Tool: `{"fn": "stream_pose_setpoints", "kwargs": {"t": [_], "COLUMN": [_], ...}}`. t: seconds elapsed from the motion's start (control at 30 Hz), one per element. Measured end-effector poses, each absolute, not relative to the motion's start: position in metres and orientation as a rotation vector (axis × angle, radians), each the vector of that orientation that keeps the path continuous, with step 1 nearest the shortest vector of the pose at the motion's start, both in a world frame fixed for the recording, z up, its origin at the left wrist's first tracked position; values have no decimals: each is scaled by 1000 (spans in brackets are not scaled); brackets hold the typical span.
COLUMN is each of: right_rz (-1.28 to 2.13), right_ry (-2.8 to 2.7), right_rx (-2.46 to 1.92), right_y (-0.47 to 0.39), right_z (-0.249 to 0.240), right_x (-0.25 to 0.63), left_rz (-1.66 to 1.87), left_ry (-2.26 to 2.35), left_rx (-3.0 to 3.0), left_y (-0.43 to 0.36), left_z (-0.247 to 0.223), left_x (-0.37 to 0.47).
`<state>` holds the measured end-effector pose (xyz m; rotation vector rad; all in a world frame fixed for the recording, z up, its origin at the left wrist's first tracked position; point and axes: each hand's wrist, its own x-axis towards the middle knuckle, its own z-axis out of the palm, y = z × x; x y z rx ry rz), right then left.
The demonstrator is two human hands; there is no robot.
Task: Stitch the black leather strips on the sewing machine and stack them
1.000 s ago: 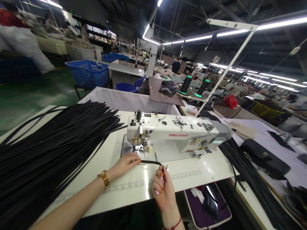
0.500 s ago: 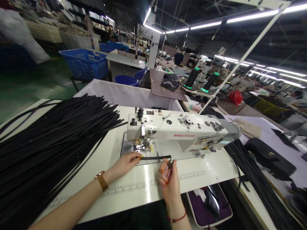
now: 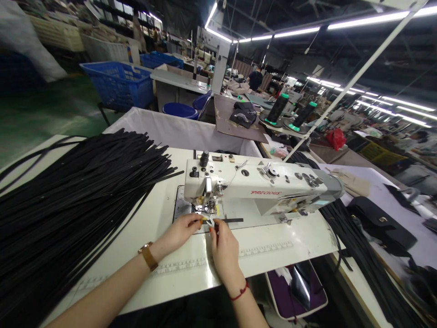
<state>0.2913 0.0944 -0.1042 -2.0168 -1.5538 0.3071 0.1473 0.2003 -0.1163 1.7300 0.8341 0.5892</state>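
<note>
My left hand (image 3: 187, 228) is closed, pinching the left end of a short black strap (image 3: 233, 220) in front of the sewing machine's needle area. The strap runs to the right, behind the fingers of my right hand (image 3: 223, 243). That hand is curled round small thread snips (image 3: 210, 222), whose pale metal blades show close to my left fingertips; their handle is hidden in my palm. Just behind both hands stands the white sewing machine (image 3: 266, 192), its presser foot (image 3: 205, 208) above the metal plate.
A large pile of long black straps (image 3: 75, 191) covers the table's left side. A ruler tape (image 3: 184, 265) lies along the front. Beyond are a blue crate (image 3: 119, 84), a blue stool (image 3: 180, 110) and black thread cones (image 3: 277, 109). More straps hang at right beside a black bag (image 3: 382, 221).
My right hand with the snips has moved left along the strap, from its right end to beside my left fingertips. My left hand still holds the strap; the view has shifted slightly.
</note>
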Motion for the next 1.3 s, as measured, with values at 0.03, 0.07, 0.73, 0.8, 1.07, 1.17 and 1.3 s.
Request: {"fn": "stream_pose_setpoints", "kwargs": {"t": [0.03,0.07,0.73,0.8,1.07,1.17,1.3], "right_rz": [296,287,349,414,862,956,1068], "right_ry": [-1561,-1566,-1567,-1489,-892,-826,-730], "right_rx": [-2010,-2002,-1935,-1885,-1426,-1393,-1375], "right_y": [94,94,94,95,110,114,114], "right_z": [-105,-105,-107,-108,-122,-123,-119], "right_x": [292,293,295,293,286,284,281], "left_rz": [580,570,543,552,555,564,567], "left_ry": [828,822,781,776,675,676,691], "left_rx": [1720,1710,1666,1650,1569,1552,1542], "left_y": [200,200,202,202,205,207,207], "left_z": [-115,-114,-118,-118,-115,-116,-115], "left_x": [147,147,145,145,143,143,143]}}
